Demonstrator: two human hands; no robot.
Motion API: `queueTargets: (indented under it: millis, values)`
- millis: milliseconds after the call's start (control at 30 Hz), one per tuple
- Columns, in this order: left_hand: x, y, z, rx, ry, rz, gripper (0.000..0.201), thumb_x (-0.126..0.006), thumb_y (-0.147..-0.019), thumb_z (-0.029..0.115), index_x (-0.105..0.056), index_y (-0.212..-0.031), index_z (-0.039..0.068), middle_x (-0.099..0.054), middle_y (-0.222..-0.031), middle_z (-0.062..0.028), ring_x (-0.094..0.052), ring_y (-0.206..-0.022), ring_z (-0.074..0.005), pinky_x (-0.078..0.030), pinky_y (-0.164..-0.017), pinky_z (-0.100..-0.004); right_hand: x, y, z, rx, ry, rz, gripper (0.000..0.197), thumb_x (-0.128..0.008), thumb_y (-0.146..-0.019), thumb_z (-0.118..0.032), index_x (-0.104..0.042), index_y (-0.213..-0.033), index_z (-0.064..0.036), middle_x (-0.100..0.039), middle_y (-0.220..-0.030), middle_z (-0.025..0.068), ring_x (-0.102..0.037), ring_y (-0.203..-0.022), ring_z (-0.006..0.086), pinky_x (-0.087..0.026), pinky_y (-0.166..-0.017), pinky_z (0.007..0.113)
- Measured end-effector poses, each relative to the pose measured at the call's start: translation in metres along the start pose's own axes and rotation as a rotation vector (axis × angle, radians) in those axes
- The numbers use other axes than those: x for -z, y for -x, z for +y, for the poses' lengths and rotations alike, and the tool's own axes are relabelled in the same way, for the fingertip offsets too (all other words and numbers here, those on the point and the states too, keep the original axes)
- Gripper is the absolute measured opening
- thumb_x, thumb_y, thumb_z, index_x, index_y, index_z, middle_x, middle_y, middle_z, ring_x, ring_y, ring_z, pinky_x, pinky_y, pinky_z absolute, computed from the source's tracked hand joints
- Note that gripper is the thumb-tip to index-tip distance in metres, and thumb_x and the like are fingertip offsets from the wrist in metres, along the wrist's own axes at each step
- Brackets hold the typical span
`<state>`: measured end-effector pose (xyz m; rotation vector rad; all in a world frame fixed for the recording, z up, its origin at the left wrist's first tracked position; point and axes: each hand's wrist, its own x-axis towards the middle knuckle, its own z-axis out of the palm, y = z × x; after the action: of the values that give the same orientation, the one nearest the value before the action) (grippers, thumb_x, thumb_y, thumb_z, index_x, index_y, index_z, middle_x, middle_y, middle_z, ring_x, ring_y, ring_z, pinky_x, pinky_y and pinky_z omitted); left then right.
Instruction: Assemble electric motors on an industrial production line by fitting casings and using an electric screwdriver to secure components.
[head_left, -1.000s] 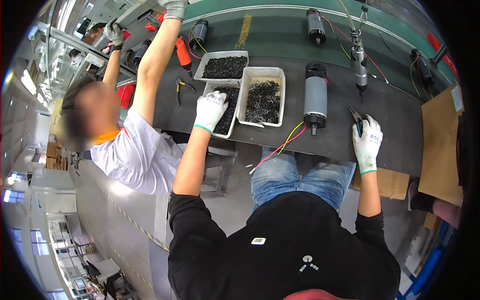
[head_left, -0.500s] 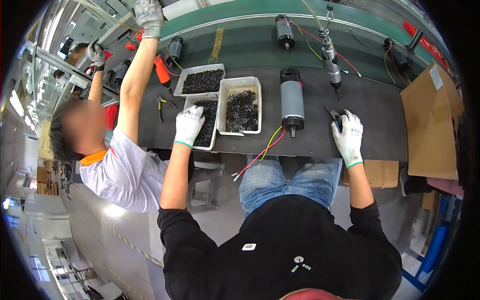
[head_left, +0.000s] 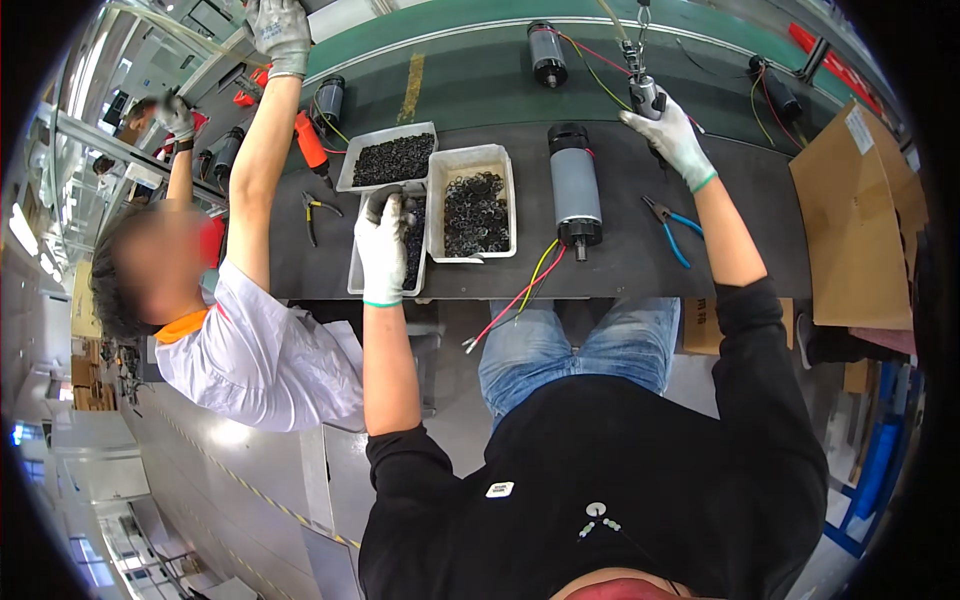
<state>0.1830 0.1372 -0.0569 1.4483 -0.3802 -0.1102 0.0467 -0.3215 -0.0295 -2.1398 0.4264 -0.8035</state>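
Note:
My gloved right hand point(head_left: 672, 138) is closed around a hanging power screwdriver point(head_left: 645, 97) with a silver body. Blue-handled pliers point(head_left: 680, 240) lie loose on the dark work table point(head_left: 630, 265) below that wrist. Over a white tray of small black parts point(head_left: 415, 240), my gloved left hand point(head_left: 382, 240) is closed, its fingertips at a dark thing too unclear to name. A grey cylindrical motor point(head_left: 575, 185) with black ends lies between my hands, its shaft toward me. Its red and yellow-green wires point(head_left: 520, 295) hang past the table's edge.
Two more white trays, one with black rings point(head_left: 475, 215) and one with small black parts point(head_left: 393, 160), stand nearby. Yellow-handled pliers point(head_left: 312, 215) and an orange tool point(head_left: 311, 148) lie left. A co-worker point(head_left: 255, 330) reaches across there. A cardboard box point(head_left: 850, 215) stands right.
My right hand has let go of the blue-handled pliers, moved up and taken hold of the hanging screwdriver. My left hand has stayed at the tray, its fingers now higher over it.

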Motion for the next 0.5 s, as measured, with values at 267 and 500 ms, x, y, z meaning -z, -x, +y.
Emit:
queueTargets:
  millis: [267, 500]
  values:
    - [-0.032, 0.023, 0.008, 0.029, 0.461, 0.028, 0.021, -0.064, -0.105, 0.014, -0.065, -0.121, 0.001, -0.069, -0.102, -0.0075, -0.064, -0.083, -0.0123, -0.055, -0.076, -0.0259, 0.005, 0.007, -0.036, -0.093, -0.048, -0.184, 0.026, -0.077, -0.094, -0.022, -0.069, -0.107, -0.0012, -0.065, -0.084, 0.0005, -0.059, -0.073, 0.0084, -0.048, -0.066, 0.025]
    - [-0.089, 0.053, 0.019, 0.093, 0.648, -0.104, 0.016, -0.068, -0.102, 0.010, -0.065, -0.115, 0.000, -0.069, -0.102, -0.0101, -0.067, -0.085, -0.0154, -0.057, -0.074, -0.0288, 0.005, 0.072, -0.141, 0.084, -0.877, 0.100, 0.024, -0.066, -0.102, -0.014, -0.063, -0.122, -0.0021, -0.070, -0.102, 0.0103, -0.070, -0.091, 0.0202, -0.059, -0.079, 0.032]
